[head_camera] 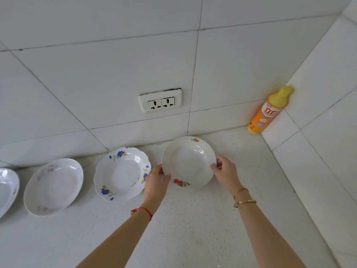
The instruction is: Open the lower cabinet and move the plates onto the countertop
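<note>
A white plate with fruit prints (188, 161) is held over the speckled white countertop (193, 219), near the back wall. My left hand (155, 182) grips its left rim, thumb on top. My right hand (225, 174) grips its right rim the same way. Whether the plate touches the counter I cannot tell. To its left a scalloped plate with blue flowers (121, 174) lies on the counter, then a plate with faint pink flowers (54, 185), then part of another plate (7, 188) at the left edge. The lower cabinet is out of view.
A yellow-orange detergent bottle (267, 113) stands in the tiled corner at the back right. A double wall socket (160, 100) sits above the counter. White tiled walls close the counter at the back and on the right.
</note>
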Demonstrator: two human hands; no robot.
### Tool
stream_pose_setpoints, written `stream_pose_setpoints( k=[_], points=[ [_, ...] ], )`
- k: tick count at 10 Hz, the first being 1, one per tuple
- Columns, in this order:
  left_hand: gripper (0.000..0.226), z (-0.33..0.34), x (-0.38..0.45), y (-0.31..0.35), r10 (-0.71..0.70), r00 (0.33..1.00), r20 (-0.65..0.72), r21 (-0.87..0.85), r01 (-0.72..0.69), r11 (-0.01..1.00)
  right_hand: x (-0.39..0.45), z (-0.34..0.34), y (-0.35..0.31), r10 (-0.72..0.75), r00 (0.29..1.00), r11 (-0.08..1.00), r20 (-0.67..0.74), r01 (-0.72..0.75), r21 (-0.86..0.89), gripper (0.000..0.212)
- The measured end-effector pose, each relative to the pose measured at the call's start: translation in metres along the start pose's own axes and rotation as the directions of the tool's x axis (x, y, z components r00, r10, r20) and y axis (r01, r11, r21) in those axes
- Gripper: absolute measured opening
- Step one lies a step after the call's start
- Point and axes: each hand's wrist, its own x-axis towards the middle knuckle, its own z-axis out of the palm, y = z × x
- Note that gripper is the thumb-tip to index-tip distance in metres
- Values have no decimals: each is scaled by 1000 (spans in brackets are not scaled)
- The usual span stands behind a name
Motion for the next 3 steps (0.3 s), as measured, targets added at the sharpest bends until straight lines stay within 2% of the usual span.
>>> stream_pose_setpoints(
  k=[1,2,3],
  points=[
    [40,-6,0,0,18,998,56,64,-21,998,-1,-1,0,41,999,999,1,-41,-14,26],
    [51,-25,-9,2,15,996,88,123,-26,992,-11,-4,-9,80,996,989,-47,-85,-118,38],
    [44,-50,-20,6,105,994,23,102,-107,989,-25,-6,-25,-28,993,981,-113,6,-192,41]
  ],
)
